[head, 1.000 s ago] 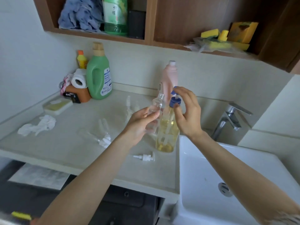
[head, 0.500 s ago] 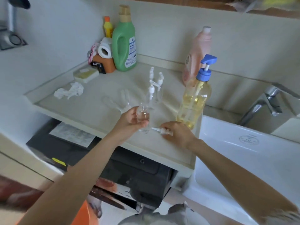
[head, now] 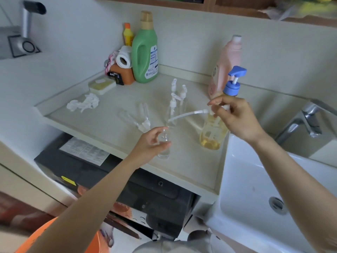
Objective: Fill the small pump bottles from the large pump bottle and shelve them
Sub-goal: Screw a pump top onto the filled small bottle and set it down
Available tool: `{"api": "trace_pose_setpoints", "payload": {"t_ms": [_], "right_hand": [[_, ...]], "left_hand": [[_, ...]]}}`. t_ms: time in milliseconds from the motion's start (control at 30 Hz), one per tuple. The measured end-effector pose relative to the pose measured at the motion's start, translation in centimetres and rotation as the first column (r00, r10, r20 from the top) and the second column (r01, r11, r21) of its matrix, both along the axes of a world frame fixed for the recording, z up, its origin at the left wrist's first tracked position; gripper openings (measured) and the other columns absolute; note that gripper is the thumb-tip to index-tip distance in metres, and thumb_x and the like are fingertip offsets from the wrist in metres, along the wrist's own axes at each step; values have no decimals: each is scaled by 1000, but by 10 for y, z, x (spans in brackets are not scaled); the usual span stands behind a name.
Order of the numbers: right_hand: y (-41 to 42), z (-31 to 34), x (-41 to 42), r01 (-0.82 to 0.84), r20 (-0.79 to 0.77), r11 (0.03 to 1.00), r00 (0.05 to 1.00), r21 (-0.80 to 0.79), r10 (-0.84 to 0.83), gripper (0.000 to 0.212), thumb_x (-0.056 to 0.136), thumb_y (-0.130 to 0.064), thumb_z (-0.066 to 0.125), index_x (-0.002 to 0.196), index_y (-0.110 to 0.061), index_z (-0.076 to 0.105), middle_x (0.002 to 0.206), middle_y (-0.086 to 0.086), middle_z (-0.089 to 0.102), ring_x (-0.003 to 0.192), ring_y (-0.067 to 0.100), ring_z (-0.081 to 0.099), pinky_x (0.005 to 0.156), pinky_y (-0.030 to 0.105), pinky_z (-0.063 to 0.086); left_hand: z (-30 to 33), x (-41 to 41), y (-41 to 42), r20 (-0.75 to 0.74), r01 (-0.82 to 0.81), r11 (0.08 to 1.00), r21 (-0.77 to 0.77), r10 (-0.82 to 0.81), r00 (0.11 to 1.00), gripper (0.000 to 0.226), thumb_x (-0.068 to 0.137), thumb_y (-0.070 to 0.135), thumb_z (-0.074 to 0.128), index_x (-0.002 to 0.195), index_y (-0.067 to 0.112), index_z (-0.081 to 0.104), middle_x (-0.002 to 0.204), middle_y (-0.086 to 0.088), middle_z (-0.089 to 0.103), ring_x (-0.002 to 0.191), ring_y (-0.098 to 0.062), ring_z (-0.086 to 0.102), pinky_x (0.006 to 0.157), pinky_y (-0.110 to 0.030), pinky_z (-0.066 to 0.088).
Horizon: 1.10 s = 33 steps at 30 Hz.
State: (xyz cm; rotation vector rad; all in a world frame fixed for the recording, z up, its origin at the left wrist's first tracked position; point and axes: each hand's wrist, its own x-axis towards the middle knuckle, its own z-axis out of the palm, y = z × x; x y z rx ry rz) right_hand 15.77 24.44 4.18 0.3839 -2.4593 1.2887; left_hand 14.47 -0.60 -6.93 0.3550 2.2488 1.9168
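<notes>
My left hand (head: 148,142) grips a small clear bottle (head: 163,143) without a top, upright just above the counter's front part. My right hand (head: 237,117) pinches a white pump head (head: 212,110) in the air; its thin tube (head: 184,115) points left toward the small bottle's mouth. Behind my right hand stands the large pump bottle (head: 214,132) with yellow liquid and a blue pump (head: 234,83). Several small clear pump bottles (head: 176,101) stand mid-counter, and two more (head: 140,117) lie on their sides to the left.
The beige counter (head: 109,125) carries a green detergent bottle (head: 145,50), a pink bottle (head: 228,61), a paper roll (head: 124,58), a soap dish (head: 102,84) and a crumpled tissue (head: 83,104). A white sink (head: 255,179) with a tap (head: 306,117) lies right. A wooden shelf (head: 237,10) runs overhead.
My right hand left the large bottle's pump, picked the white pump head off the counter and lifted it. My left hand lowered the small bottle toward the counter's front. The view tilted down.
</notes>
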Motion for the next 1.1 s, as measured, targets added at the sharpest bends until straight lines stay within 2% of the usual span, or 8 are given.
{"api": "trace_pose_setpoints", "payload": {"t_ms": [167, 300, 367, 500, 733, 867, 1000, 1100], "right_hand": [[-3, 11, -5, -87, 50, 988, 995, 124, 81, 10, 91, -12, 63, 93, -19, 70, 76, 3, 67, 75, 27, 59, 73, 34, 48], [-10, 12, -10, -155, 26, 940, 988, 305, 155, 9, 90, -14, 65, 96, -12, 72, 71, -20, 58, 64, -1, 52, 63, 8, 36], [-17, 16, -13, -197, 44, 905, 980, 378, 195, 9, 90, -18, 66, 97, -14, 71, 66, -24, 56, 61, -3, 51, 60, 7, 35], [-37, 32, -21, -269, 48, 832, 958, 485, 281, 13, 86, -25, 70, 97, -18, 68, 65, -26, 56, 61, 0, 50, 65, 15, 38], [-85, 16, -38, -429, 242, 549, 893, 718, 380, 20, 88, -29, 67, 102, -14, 70, 94, -5, 68, 79, 4, 53, 78, 20, 33], [-95, -2, -42, -417, 287, 512, 905, 751, 315, 34, 92, -35, 61, 88, -1, 63, 80, 9, 63, 81, 25, 58, 67, 34, 41], [-101, 1, -38, -309, 257, 480, 951, 821, 173, 55, 92, -62, 45, 61, -17, 44, 65, 1, 45, 61, 19, 44, 62, 32, 34], [-95, 11, -40, -451, 374, 495, 892, 743, 252, 31, 87, -50, 61, 85, -20, 66, 81, -1, 63, 75, 13, 54, 73, 33, 46]], "left_hand": [[6, 2, 5, -76, -87, 996, 13, 88, 993, 19, 87, 22, 68, 105, 21, 71, 105, 5, 72, 106, -9, 64, 104, -36, 45], [3, 4, 6, -43, -93, 995, 19, 94, 995, 20, 86, 26, 69, 105, 20, 72, 102, 5, 73, 102, -10, 66, 101, -34, 47], [4, 4, 6, -39, -95, 995, 25, 96, 995, 21, 85, 25, 70, 106, 20, 72, 102, 6, 73, 102, -10, 66, 101, -34, 47], [4, 4, 7, -18, -92, 995, 49, 93, 995, 18, 85, 22, 70, 103, 24, 72, 101, 4, 73, 102, -13, 67, 101, -34, 47], [6, 7, 7, -48, -92, 993, 76, 95, 994, 9, 83, 28, 73, 91, 25, 73, 92, -10, 71, 88, -15, 64, 85, -31, 45], [3, 7, 8, -53, -113, 990, 83, 118, 992, 17, 82, 29, 72, 98, 27, 71, 98, -15, 70, 89, -17, 61, 86, -33, 46], [1, 6, 10, -36, -93, 990, 105, 97, 995, 25, 84, 23, 71, 107, 32, 69, 98, -11, 69, 93, -15, 62, 87, -24, 45], [2, 7, 11, -31, -125, 985, 117, 129, 991, 21, 85, 12, 70, 104, 21, 69, 101, -1, 73, 94, -8, 67, 83, -17, 48]]}}
